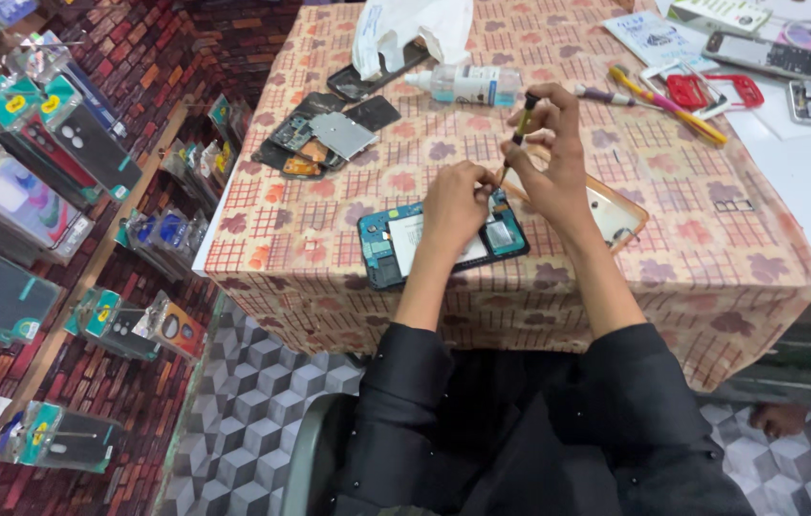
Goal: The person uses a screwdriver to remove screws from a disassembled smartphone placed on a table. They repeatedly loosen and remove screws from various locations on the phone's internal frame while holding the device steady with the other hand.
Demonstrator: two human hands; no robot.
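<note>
- holding a thin screwdriver (518, 131) in the right hand (547, 153), fingers pinched round its shaft and top, tip pointing down and slightly left toward the opened phone (443, 239)
- screwdriver's long axis runs near upright, tilted; the black cap sits up by the fingertips, the tip lands at the phone's right end, just beside the left hand's fingertips
- left hand (453, 205) rests on the phone, fingers curled and pressing down near its middle and right part; whether it pinches a small part i cannot tell
- phone lies flat on the worktop (558, 48) near the front edge, back cover off, blue frame showing, long axis running left to right across the person
- phone sits directly under both hands: below and left of the right hand, underneath the left hand; left hand is the nearer one, touching it
- orange-rimmed tray (620, 215) just right of the phone, partly behind the right wrist
- loose phone parts (324, 139) farther back left, a small clear bottle (467, 84) beyond the hands, well apart from the phone
- checked floral cloth covers the worktop
</note>
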